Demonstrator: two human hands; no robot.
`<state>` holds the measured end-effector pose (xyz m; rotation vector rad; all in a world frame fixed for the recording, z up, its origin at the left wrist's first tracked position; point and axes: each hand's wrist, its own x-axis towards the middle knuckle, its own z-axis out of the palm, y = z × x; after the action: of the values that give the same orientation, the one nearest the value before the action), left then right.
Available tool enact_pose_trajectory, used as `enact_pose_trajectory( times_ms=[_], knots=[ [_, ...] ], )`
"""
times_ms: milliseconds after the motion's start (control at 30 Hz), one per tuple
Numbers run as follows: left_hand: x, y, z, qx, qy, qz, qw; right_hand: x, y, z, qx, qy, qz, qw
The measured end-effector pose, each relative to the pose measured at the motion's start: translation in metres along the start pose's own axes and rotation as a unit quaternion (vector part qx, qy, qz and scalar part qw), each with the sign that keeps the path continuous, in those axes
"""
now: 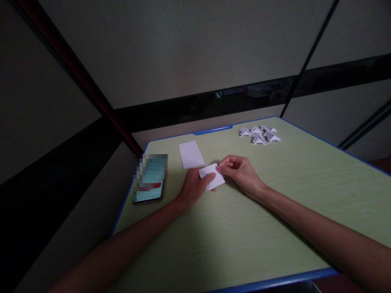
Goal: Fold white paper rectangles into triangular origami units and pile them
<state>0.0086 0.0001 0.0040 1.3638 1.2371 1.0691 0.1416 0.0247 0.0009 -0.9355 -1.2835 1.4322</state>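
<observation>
A small folded piece of white paper (215, 182) is held just over the table between both hands. My left hand (194, 183) grips it from the left, thumb flat on top and fingers underneath. At its upper right edge, my right hand (240, 170) pinches the paper between thumb and forefinger, the other fingers curled. A flat white sheet of paper (191, 155) lies just beyond my left hand. Several folded white paper figures (259, 138) are grouped at the far right of the table.
A smartphone (154, 179) with a lit, partly blurred screen rests at the left of the table. The pale green tabletop (305, 179) has a blue edge. Behind it stand light panels (195, 53) crossed by a glossy black band (189, 103).
</observation>
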Motion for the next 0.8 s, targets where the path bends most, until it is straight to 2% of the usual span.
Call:
enact_pose_trajectory(
  times_ms=[267,533,800],
  knots=[
    [0.0006,-0.0055,-0.0035,0.009,-0.001,-0.001,1.0,-0.0001,-0.0056,-0.0069,-0.142,-0.151,-0.002,0.978],
    [0.0001,-0.0052,-0.004,0.019,-0.008,0.004,1.0,0.0006,-0.0037,-0.009,-0.137,-0.176,-0.005,0.975],
    [-0.0019,-0.0017,-0.0024,-0.017,-0.009,0.003,1.0,-0.0006,0.0009,-0.0066,-0.055,-0.166,-0.01,0.984]
  ],
)
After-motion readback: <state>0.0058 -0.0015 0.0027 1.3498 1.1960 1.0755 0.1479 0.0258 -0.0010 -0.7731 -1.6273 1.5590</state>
